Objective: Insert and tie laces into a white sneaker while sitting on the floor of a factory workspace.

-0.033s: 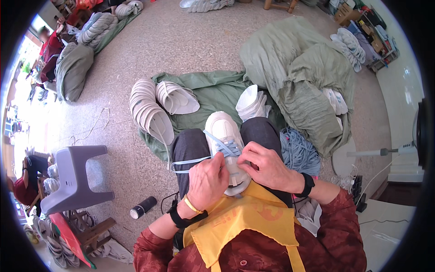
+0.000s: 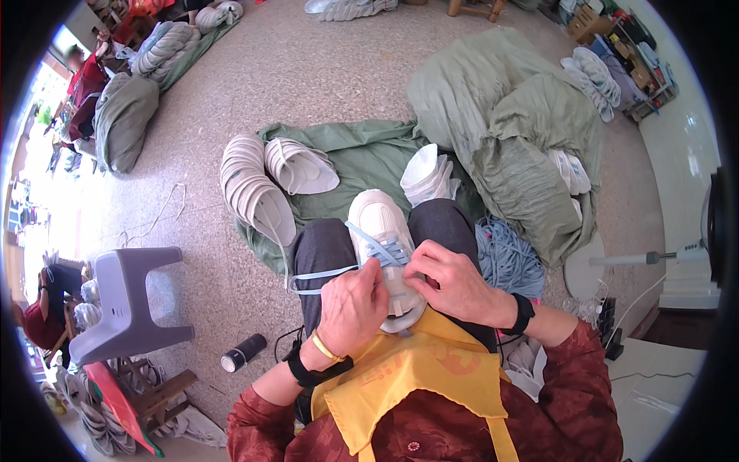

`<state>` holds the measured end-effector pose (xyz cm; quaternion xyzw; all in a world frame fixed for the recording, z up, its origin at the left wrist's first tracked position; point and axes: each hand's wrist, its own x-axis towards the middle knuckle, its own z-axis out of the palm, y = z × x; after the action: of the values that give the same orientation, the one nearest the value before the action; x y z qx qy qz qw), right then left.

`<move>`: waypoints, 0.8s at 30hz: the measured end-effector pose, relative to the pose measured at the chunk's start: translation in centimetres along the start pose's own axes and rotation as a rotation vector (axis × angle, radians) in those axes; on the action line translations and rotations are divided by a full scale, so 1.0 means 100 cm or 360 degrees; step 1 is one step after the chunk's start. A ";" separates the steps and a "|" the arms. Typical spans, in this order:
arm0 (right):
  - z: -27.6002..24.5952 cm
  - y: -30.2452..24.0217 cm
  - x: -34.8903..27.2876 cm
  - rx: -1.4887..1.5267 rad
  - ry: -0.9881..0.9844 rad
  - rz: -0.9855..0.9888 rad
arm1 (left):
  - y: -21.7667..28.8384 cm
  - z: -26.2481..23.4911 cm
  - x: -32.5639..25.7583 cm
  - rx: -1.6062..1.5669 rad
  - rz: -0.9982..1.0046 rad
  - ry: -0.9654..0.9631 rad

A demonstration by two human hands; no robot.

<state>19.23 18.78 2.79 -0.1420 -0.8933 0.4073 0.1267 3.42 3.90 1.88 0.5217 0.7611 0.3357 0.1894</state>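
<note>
A white shoe (image 2: pixel 376 209) lies between my knees, its toe pointing away from me. Flat light-blue shoelace (image 2: pixel 387 252) crosses the far part of its lacing area, and one length loops out to the left over my left thigh. My left hand (image 2: pixel 352 306) is closed in a pinch on the lace over the middle of the shoe. On the shoe's right side my right hand (image 2: pixel 454 283) has its fingers curled and pinched at the eyelet edge. What sits between those fingertips is hidden. A yellow apron (image 2: pixel 416 385) covers my lap below the shoe's heel.
Stacked white shoe uppers (image 2: pixel 250 181) rest on a green cloth (image 2: pixel 362 154) ahead. A heap of blue laces (image 2: pixel 508 258) lies by my right knee, near a large green sack (image 2: pixel 523 115). Left are a grey stool (image 2: pixel 131 304) and a dark cylinder (image 2: pixel 243 353). Other people sit farther left.
</note>
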 end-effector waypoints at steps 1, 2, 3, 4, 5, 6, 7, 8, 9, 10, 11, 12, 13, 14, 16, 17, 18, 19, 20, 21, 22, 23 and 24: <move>0.000 0.000 0.000 0.0001 0.0002 0.0001 | -0.002 -0.001 0.001 -0.0017 0.0008 -0.0069; -0.001 0.000 0.001 -0.0005 -0.0010 0.0023 | -0.003 -0.002 0.003 -0.0035 0.0016 -0.0137; -0.002 -0.001 0.001 -0.0011 -0.0022 0.0044 | -0.003 -0.003 0.004 -0.0033 0.0017 -0.0139; -0.002 -0.001 0.001 -0.0011 -0.0020 0.0046 | -0.004 -0.005 0.006 0.0007 0.0045 -0.0179; -0.002 0.000 0.001 -0.0008 -0.0020 0.0048 | -0.004 -0.005 0.008 0.0047 0.0072 -0.0219; -0.002 0.000 0.001 -0.0004 -0.0020 0.0049 | -0.005 -0.004 0.010 0.0048 0.0072 -0.0221; -0.002 0.001 0.001 -0.0003 -0.0017 0.0049 | -0.007 -0.003 0.012 0.0024 0.0100 -0.0228; -0.001 0.002 0.001 -0.0013 -0.0009 0.0034 | -0.008 -0.002 0.013 0.0001 0.0128 -0.0236; -0.001 0.003 0.001 -0.0022 -0.0002 0.0019 | -0.008 -0.003 0.013 0.0004 0.0128 -0.0237; -0.001 0.003 0.001 -0.0023 0.0000 0.0022 | -0.007 -0.003 0.012 -0.0044 0.0112 -0.0213; -0.001 0.003 0.001 -0.0007 -0.0005 0.0032 | -0.007 -0.003 0.010 -0.0091 0.0095 -0.0189; -0.001 0.002 0.002 0.0009 -0.0010 0.0043 | -0.004 -0.003 0.009 -0.0092 0.0096 -0.0192; -0.001 0.003 0.001 0.0009 -0.0007 0.0045 | -0.001 -0.002 0.009 -0.0023 0.0050 -0.0177; 0.000 0.003 0.001 0.0010 -0.0004 0.0042 | 0.002 -0.002 0.009 0.0046 0.0005 -0.0163; 0.000 0.004 0.001 0.0012 0.0002 0.0043 | 0.005 -0.005 0.009 0.0105 -0.0013 -0.0193; 0.000 0.004 0.000 0.0015 0.0003 0.0037 | 0.006 -0.006 0.009 0.0163 -0.0032 -0.0220; 0.000 0.005 0.000 0.0017 0.0004 0.0031 | 0.005 -0.006 0.010 0.0164 -0.0030 -0.0224; 0.001 0.005 0.000 0.0020 0.0007 0.0032 | 0.004 -0.006 0.011 0.0149 0.0003 -0.0253; 0.001 0.005 0.000 0.0016 0.0009 0.0027 | 0.003 -0.007 0.012 0.0135 0.0037 -0.0282; 0.001 0.005 0.000 0.0011 0.0011 0.0022 | 0.000 -0.008 0.014 0.0138 0.0038 -0.0285; 0.001 0.005 0.000 0.0014 0.0014 0.0025 | -0.003 -0.008 0.015 0.0077 0.0101 -0.0307; 0.002 0.006 0.000 0.0015 0.0015 0.0031 | -0.007 -0.008 0.015 0.0016 0.0165 -0.0328; 0.002 0.006 0.000 0.0016 0.0015 0.0036 | -0.009 -0.009 0.016 0.0017 0.0165 -0.0332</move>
<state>19.23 18.99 2.20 -0.1535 -0.8890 0.4124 0.1271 1.63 4.91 1.96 0.5933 0.7111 0.2849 0.2471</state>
